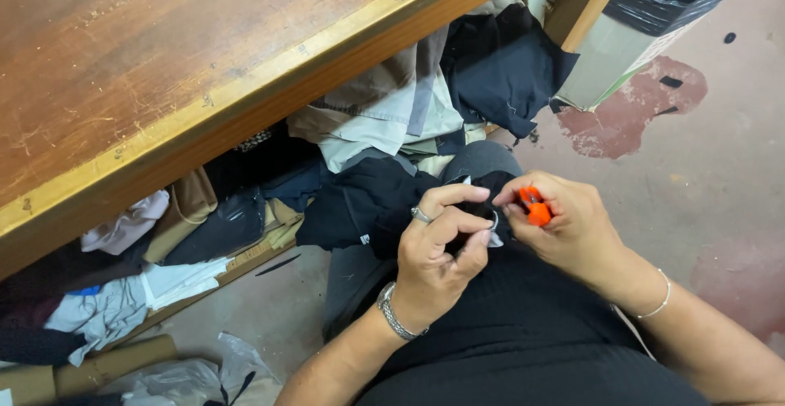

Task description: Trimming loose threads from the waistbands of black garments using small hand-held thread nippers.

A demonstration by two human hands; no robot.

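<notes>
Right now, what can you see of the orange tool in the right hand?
The orange tool is small, looks like plastic, and is mostly hidden inside the right hand, pinched between thumb and fingers. Only two bright orange parts show. Its tip points at the black fabric that the left hand pinches over the lap. No blade is visible.

Above us we see a worn wooden bench (163, 54), folded clothes (384, 116) piled on the shelf beneath its front edge, and a stained concrete floor (703, 161).
</notes>
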